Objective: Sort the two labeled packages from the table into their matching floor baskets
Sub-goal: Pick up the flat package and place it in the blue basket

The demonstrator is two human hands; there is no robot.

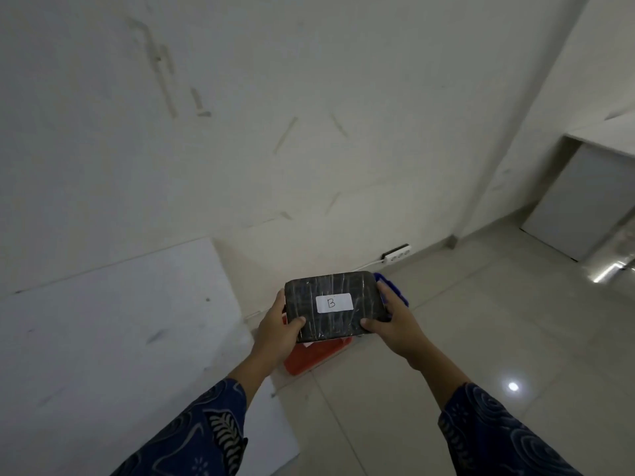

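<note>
The pale wall [240, 115] fills the room from nine o'clock round to one, and the tiled floor [464, 338] spreads away at four o'clock, a spot of lamp glare on it. A white table [103, 338] takes up the seven to nine o'clock side, and what shows of its top is bare. Straight ahead at the centre, held up over the floor, is the black wrapped package [335, 305], its white label [334, 302] marked B facing up. Beneath it, largely hidden, sit two baskets: a red basket [316, 357] peeking out at six o'clock of the package and a blue basket [395, 290] showing only a rim at three o'clock. The left hand [276, 329] clamps the package's left end, thumb on top, fingers curled under; the right hand [391, 326] does the same at the right end. By my reckoning this one is lifted but not yet dropped, and which basket is B's I cannot read from here. The other package is not in sight, so whether it is sorted I cannot tell. A power strip [397, 255] lies by the wall at one o'clock.
</note>
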